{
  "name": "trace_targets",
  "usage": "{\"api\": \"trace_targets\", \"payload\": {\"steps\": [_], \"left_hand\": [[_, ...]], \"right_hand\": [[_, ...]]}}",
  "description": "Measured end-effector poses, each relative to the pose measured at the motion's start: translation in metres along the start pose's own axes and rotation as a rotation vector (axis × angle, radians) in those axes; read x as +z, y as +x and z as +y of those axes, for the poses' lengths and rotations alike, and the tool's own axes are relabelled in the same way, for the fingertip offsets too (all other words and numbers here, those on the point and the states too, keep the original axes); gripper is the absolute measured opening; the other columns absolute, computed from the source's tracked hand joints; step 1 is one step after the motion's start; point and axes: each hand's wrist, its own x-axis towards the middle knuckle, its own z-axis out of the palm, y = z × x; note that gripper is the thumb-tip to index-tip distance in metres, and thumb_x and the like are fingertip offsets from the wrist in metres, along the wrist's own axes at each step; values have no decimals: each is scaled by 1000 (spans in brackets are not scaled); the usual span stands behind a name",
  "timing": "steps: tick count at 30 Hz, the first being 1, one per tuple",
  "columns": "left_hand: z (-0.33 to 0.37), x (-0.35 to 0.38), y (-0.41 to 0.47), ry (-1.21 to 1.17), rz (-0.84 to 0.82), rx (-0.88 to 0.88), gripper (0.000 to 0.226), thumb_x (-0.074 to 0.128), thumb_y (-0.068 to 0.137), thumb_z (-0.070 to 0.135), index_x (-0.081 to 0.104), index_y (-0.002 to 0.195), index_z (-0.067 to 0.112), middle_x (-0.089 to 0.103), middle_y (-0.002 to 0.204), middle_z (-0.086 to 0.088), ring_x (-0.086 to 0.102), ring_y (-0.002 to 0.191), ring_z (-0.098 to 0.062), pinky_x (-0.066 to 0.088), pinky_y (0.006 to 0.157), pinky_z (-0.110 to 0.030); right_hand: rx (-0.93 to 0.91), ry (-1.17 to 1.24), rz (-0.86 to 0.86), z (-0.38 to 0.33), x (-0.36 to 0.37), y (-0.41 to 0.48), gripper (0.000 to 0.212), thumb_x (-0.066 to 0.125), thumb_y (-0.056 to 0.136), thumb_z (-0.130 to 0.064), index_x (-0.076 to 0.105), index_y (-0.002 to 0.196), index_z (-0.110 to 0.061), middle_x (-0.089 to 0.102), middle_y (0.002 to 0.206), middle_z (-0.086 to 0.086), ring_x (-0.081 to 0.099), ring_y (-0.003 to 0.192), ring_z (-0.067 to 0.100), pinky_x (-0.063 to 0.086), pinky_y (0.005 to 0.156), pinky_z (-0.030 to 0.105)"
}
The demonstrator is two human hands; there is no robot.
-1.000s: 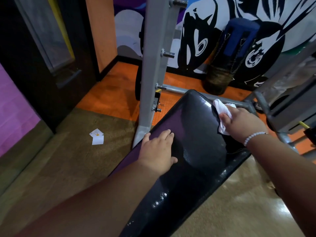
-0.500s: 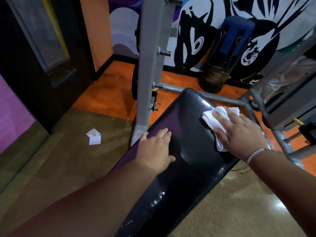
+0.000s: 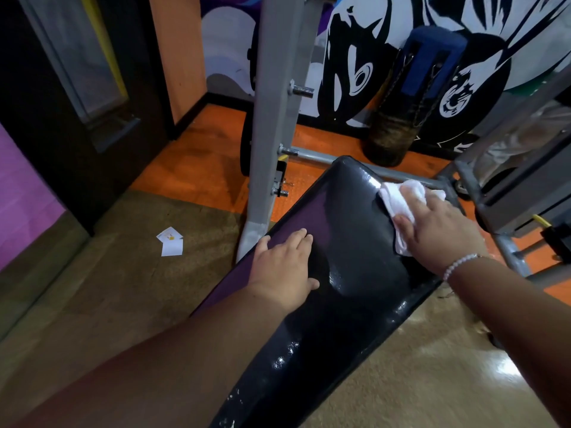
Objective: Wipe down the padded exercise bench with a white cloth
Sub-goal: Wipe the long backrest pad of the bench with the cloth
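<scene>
The padded bench (image 3: 349, 230) is black and glossy, running from the bottom middle up toward the far wall. My right hand (image 3: 441, 230) presses a crumpled white cloth (image 3: 398, 196) flat against the pad's right side near its far end. A beaded bracelet sits on that wrist. My left hand (image 3: 284, 267) rests palm down on the pad's left edge, fingers together, holding nothing.
A grey upright post (image 3: 272, 118) of the rack stands just left of the bench. A grey crossbar (image 3: 380, 171) runs behind the pad. A punching bag (image 3: 408, 103) leans on the painted wall. Two paper scraps (image 3: 170, 242) lie on the floor at left. More grey frame (image 3: 500, 217) is at right.
My right hand slid the cloth toward the pad's middle and nearer, then back out toward the far right edge. My left hand stayed put on the pad.
</scene>
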Motion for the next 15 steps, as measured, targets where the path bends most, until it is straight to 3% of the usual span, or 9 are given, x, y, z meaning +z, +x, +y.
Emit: {"api": "trace_targets", "payload": {"steps": [4, 9, 15], "left_hand": [[0, 0, 1, 2, 9, 1, 78, 57, 82, 52, 19, 144, 24, 12, 155, 10, 51, 120, -13, 9, 113, -41], [-1, -1, 1, 0, -5, 8, 77, 57, 82, 52, 19, 143, 24, 12, 155, 9, 52, 118, -12, 10, 113, -41], [-2, 0, 2, -8, -3, 5, 78, 57, 82, 52, 20, 143, 24, 13, 155, 10, 52, 118, -11, 10, 113, -41]], "right_hand": [[-127, -117, 1, -8, 8, -25, 60, 27, 88, -52, 39, 140, -25, 45, 143, 18, 46, 123, 46, 38, 96, 58], [-272, -128, -78, 6, 7, -30, 62, 14, 84, -71, 33, 137, -48, 36, 151, 4, 41, 127, 43, 33, 99, 61], [-71, 106, -107, 28, 1, -6, 74, 18, 76, -72, 26, 144, -44, 26, 155, 8, 29, 136, 38, 26, 109, 55]]}}
